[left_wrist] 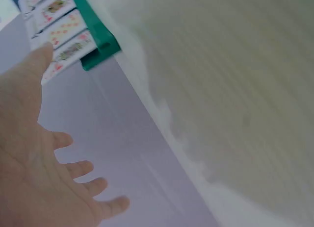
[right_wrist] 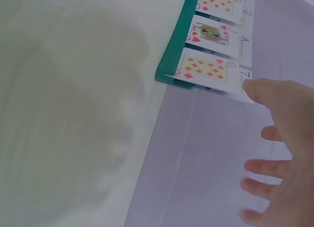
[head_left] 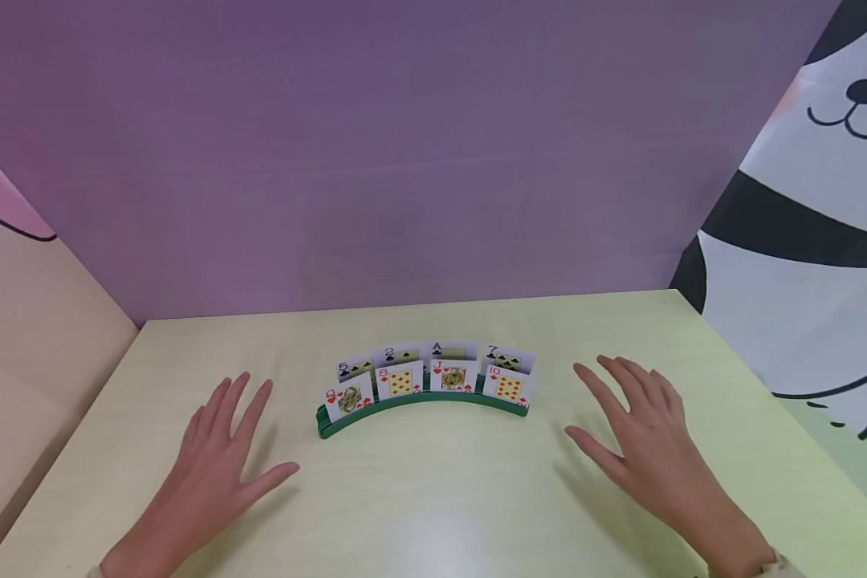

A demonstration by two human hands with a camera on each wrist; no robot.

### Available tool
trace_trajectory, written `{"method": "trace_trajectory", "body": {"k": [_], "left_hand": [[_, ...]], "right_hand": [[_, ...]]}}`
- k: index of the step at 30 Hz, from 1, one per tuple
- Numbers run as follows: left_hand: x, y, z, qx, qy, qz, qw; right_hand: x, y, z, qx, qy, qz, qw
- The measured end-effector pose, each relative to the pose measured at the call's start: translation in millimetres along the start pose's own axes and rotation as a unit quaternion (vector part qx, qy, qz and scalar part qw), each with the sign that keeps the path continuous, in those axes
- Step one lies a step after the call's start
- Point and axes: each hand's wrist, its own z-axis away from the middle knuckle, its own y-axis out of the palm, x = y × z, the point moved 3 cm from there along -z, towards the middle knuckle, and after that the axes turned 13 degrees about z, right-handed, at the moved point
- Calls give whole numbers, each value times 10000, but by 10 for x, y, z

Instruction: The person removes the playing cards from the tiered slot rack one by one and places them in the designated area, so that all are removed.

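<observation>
- Left hand (head_left: 217,466): I see it spread wide over the table (head_left: 433,498).
- Right hand (head_left: 646,449): likewise spread, opposite.
- Rack (head_left: 433,396): green, on the table between them.
- Front cards (head_left: 400,380): four red, in it.
- Back cards (head_left: 405,355): four black, behind.

Grn rack (head_left: 433,396), wht cards (head_left: 400,380) printed red/blk/yel, plain purp backdrop (head_left: 419,160)

- Card holder (head_left: 433,396) between the fingers (head_left: 252,416): smooth plastic;
- playing cards (head_left: 400,380): smooth paper;
- tabletop (head_left: 433,490) beneath the fingers: wood-look, faint sheen;
- backdrop (head_left: 433,160) beyond the fingers: matt, creased cloth
</observation>
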Motion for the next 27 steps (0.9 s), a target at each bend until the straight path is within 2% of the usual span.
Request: {"method": "trace_trajectory", "body": {"k": [3, 8, 13, 15, 18, 23, 27], "left_hand": [[-37, 42, -59, 286, -201, 511, 9981], [-91, 107, -160, 742, -688, 1247, 9870], [-110, 166, -264, 912, -714, 1860, 9757], [-106, 188, -297, 1029, -809, 2238, 9658], [-91, 218, -334, 1207, -1118, 2761, 9469], [-27, 289, -409, 1525, -1516, 3362, 9169], [56, 361, -474, 1859, -1799, 3884, 8844]], "right_hand": [[61, -14, -49, 149, -95, -214, 9996], [150, 16, -139, 418, -336, -320, 9981], [209, 70, -242, 455, -558, -393, 9966], [230, 100, -291, 426, -606, -419, 9964], [262, 147, -369, 391, -664, -440, 9961], [306, 189, -496, 411, -623, -402, 9964], [321, 235, -584, 655, -472, -475, 9956]]}}
